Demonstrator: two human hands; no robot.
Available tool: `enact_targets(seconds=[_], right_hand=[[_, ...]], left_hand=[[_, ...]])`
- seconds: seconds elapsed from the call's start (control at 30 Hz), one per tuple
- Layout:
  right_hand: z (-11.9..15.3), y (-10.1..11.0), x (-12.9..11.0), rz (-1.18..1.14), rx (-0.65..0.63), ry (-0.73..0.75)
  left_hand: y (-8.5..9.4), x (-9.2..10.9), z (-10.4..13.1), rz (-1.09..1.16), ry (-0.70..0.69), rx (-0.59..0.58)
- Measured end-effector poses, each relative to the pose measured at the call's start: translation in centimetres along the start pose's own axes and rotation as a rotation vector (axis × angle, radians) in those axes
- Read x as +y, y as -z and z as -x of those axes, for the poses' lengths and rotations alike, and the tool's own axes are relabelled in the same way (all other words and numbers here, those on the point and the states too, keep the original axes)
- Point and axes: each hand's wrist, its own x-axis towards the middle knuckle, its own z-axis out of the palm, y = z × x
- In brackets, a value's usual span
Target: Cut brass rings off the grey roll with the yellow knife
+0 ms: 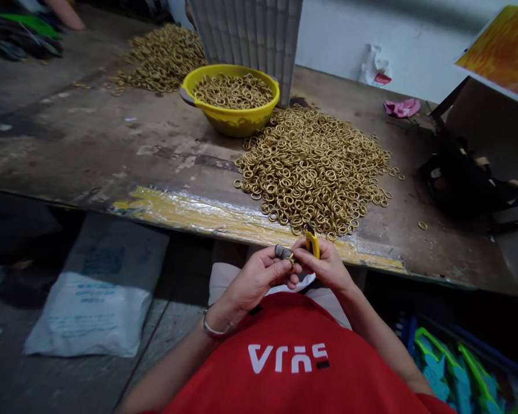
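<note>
My left hand (265, 273) pinches a gold-coloured ring (290, 260) between thumb and fingers, and a grey wrap covers one fingertip. Close beside it, my right hand (326, 265) is closed around a yellow utility knife (313, 242), whose dark tip points up and away from me. Both hands meet just in front of the table's near edge, over my lap. Beyond them a wide heap of gold-coloured rings (315, 167) spreads over the tabletop. Whether more than one ring is in my left fingers I cannot tell.
A yellow basin (237, 118) full of rings stands behind the heap, against a grey ribbed panel (250, 34). Another ring pile (164, 57) lies at the back left. A black bag (461, 178) sits right. Below are a white sack (95, 310) and a blue crate (412, 339).
</note>
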Motion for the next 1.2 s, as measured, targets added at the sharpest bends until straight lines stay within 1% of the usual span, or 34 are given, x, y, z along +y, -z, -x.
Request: enact_targets(seconds=[0.1, 0.17, 0.2, 0.27, 0.33, 0.4, 0.47, 0.57, 0.67, 0.8, 1.03, 1.2], right_hand=[[0.8, -0.3, -0.1, 0.072, 0.066, 0.055], [1.7, -0.2, -0.3, 0.158, 0.139, 0.093], [2.2, -0.1, -0.4, 0.231, 0.173, 0.112], [3.2, 0.3, -0.5, 0.448, 0.209, 0.162], [4.2, 0.5, -0.4, 0.679, 0.185, 0.241], [4.9, 0.6, -0.1, 0.857, 0.147, 0.339], [5.3, 0.6, 0.4, 0.986, 0.123, 0.412], [5.5, 0.3, 0.9, 1.131, 0.090, 0.445], [5.3, -0.1, 0.9, 1.223, 0.091, 0.457], [5.1, -0.3, 0.7, 1.289, 0.105, 0.454], [5.1, -0.4, 0.8, 1.316, 0.094, 0.412], [4.9, -0.3, 0.9, 1.301, 0.033, 0.379]], left_hand=[[-0.2, -0.4, 0.5, 0.012, -0.031, 0.016], [-0.4, -0.5, 0.9, -0.013, -0.069, 0.027], [-0.5, -0.6, 1.1, -0.036, -0.093, 0.036], [-0.6, -0.6, 1.5, -0.105, -0.145, 0.053], [-0.6, -0.6, 1.8, -0.192, -0.191, 0.071], [-0.5, -0.6, 2.0, -0.273, -0.225, 0.105], [-0.5, -0.7, 2.1, -0.341, -0.243, 0.141], [-0.3, -0.9, 2.1, -0.430, -0.253, 0.154], [-0.2, -1.2, 2.1, -0.488, -0.251, 0.145], [-0.3, -1.2, 2.2, -0.497, -0.257, 0.141], [-0.1, -1.1, 2.5, -0.591, -0.276, 0.128], [-0.1, -0.9, 2.8, -0.643, -0.300, 0.142]])
